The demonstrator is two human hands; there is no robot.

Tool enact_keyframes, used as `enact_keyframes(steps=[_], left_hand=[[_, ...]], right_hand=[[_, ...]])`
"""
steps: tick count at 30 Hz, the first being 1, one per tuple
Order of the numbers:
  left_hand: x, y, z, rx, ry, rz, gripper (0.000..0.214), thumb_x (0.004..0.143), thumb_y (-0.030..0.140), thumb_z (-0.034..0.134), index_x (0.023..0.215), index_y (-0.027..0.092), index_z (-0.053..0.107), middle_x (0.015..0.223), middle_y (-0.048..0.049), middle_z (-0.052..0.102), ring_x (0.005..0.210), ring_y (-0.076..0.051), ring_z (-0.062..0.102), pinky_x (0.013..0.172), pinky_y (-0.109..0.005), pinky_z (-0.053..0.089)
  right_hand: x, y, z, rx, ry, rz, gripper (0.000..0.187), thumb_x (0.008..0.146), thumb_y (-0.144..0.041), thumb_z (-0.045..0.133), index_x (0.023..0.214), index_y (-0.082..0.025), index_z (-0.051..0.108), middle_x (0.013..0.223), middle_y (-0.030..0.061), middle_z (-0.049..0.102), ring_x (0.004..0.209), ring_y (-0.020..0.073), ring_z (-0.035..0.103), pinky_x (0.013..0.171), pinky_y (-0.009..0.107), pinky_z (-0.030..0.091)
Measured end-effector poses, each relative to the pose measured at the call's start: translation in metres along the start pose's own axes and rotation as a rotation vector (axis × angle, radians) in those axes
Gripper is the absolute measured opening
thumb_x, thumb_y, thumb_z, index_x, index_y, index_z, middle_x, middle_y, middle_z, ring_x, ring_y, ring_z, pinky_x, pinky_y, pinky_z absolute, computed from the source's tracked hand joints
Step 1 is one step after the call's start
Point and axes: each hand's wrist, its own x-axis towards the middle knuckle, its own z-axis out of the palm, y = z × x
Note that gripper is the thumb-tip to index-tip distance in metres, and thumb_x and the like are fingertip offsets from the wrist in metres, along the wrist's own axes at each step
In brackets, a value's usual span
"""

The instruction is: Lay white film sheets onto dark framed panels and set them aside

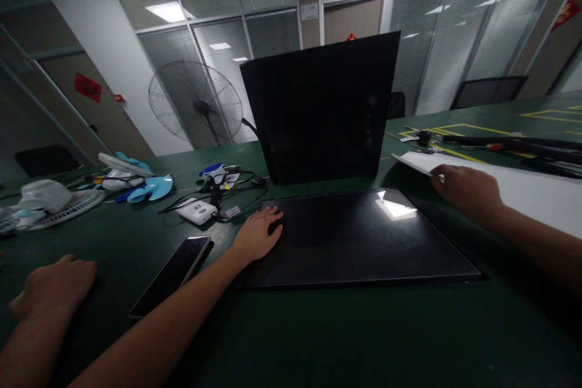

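My left hand (pixel 258 235) lies palm down, fingers spread, on the left end of a flat, glossy black screen panel (pixel 345 248). A ceiling light reflects on the panel's far right part. To the right, my right hand (pixel 470 191) has its fingers curled at the near edge of a large white sheet (pixel 531 191), whose left corner is slightly raised. Behind the flat panel, a dark, upright rectangular panel (pixel 322 112) leans back a little. A phone (pixel 173 276) rests on the green table (pixel 318 339) beside my left forearm.
Another person's closed hand (pixel 57 285) rests at far left. Beyond it lie white and blue fan parts (pixel 152 188). Cables and a white device (pixel 197 211) sit left of the panel. Black rods (pixel 513 144) lie behind the white sheet; a large fan (pixel 200 103) stands beyond the table.
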Motion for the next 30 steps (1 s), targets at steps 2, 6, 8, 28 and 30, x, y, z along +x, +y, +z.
enact_keyframes(steps=[2,6,8,28,30], left_hand=[[0.000,0.000,0.000,-0.013,0.004,-0.004,0.053,0.100,0.040,0.044,0.144,0.017,0.063,0.158,-0.0114,0.053,0.149,-0.030,0.047,0.126,-0.052,0.034],[-0.001,0.001,-0.002,-0.050,0.011,-0.012,0.054,0.104,0.046,0.038,0.143,0.018,0.064,0.156,-0.0106,0.055,0.149,-0.028,0.046,0.126,-0.050,0.032],[-0.002,0.001,-0.003,-0.077,0.021,-0.021,0.057,0.106,0.050,0.034,0.144,0.018,0.062,0.154,-0.0111,0.057,0.149,-0.028,0.047,0.126,-0.050,0.032],[0.006,-0.022,0.006,-0.185,-0.044,-0.086,0.053,0.091,0.021,0.052,0.142,0.024,0.066,0.169,-0.0055,0.033,0.158,-0.032,0.028,0.129,-0.053,0.026],[0.007,-0.022,0.008,-0.212,-0.017,-0.124,0.046,0.095,0.033,0.055,0.138,0.022,0.069,0.168,-0.0078,0.035,0.157,-0.034,0.029,0.129,-0.053,0.027]], right_hand=[[-0.006,-0.014,-0.012,-0.002,0.004,-0.071,0.046,0.103,-0.044,0.037,0.115,-0.013,0.070,0.110,0.0220,0.068,0.094,0.0289,0.063,0.073,0.037,0.035],[-0.039,-0.070,-0.030,0.082,-0.094,-0.331,0.041,0.101,-0.042,0.040,0.110,-0.017,0.071,0.099,0.0153,0.070,0.082,0.0224,0.064,0.070,0.033,0.040],[-0.064,-0.103,-0.040,0.162,-0.173,-0.488,0.039,0.101,-0.043,0.042,0.110,-0.021,0.073,0.100,0.0098,0.072,0.083,0.0189,0.066,0.073,0.031,0.046],[0.001,-0.011,0.030,0.330,-0.052,-0.267,0.065,0.101,-0.054,0.045,0.153,-0.015,0.048,0.160,0.0153,0.039,0.154,0.0305,0.028,0.130,0.053,0.019],[0.014,0.025,0.045,0.275,-0.064,-0.193,0.069,0.097,-0.052,0.053,0.151,-0.008,0.049,0.159,0.0216,0.038,0.154,0.0361,0.025,0.128,0.057,0.018]])
